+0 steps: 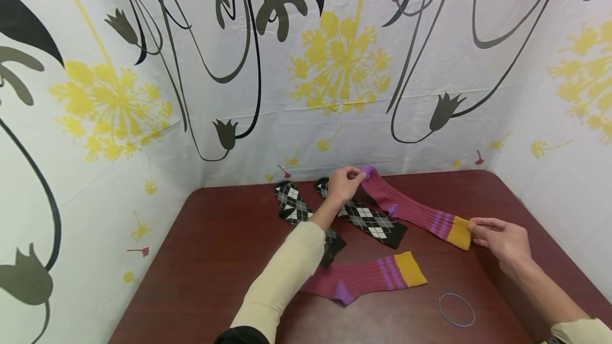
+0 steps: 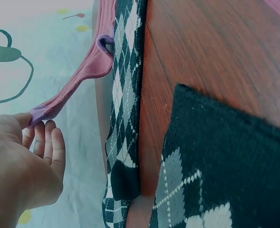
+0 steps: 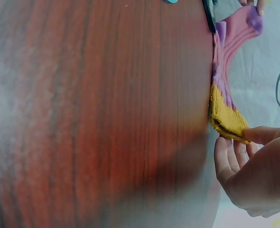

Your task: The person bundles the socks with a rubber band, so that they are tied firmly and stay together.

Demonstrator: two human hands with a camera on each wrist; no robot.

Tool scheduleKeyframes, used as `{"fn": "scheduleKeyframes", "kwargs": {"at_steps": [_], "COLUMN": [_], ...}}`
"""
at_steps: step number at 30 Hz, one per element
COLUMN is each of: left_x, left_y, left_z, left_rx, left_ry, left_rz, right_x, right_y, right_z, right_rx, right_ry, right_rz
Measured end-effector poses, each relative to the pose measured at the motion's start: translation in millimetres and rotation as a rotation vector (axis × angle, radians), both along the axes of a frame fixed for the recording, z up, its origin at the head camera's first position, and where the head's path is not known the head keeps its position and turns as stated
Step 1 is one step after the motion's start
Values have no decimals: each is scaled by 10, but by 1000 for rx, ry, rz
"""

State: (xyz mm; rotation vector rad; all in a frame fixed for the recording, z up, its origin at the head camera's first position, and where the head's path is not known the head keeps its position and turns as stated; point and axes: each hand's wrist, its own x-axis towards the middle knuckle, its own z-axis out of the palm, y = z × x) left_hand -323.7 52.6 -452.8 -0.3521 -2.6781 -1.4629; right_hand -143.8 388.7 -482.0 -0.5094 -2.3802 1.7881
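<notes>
A pink sock (image 1: 411,208) with a yellow cuff and purple toe, heel and stripes stretches between both hands near the table's far edge. My left hand (image 1: 345,183) pinches its purple toe, which is lifted off the table in the left wrist view. At the other end, my right hand (image 1: 502,240) pinches the yellow cuff (image 3: 230,118) between thumb and fingers. Beneath my left hand lies a black-and-white argyle sock (image 1: 370,222). A second argyle sock (image 1: 292,203) is to its left, partly hidden by my left forearm. Nearer me lies the other pink sock (image 1: 363,277), its toe end hidden by the sleeve.
A thin bluish ring (image 1: 456,310) lies on the dark red-brown table (image 1: 201,280), at the front right. White cloth (image 1: 296,137) printed with flowers hangs behind the table and along both sides.
</notes>
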Motion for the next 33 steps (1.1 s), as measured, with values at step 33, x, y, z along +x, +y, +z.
{"fn": "scheduleKeyframes", "kwargs": {"at_steps": [33], "left_x": [213], "left_y": [-727], "left_z": [111], "left_rx": [155], "left_ry": [27], "left_rz": [-74], "right_x": [-6], "right_y": [-201], "right_z": [280], "right_rx": [-110], "right_ry": [107], "right_rz": [82]}}
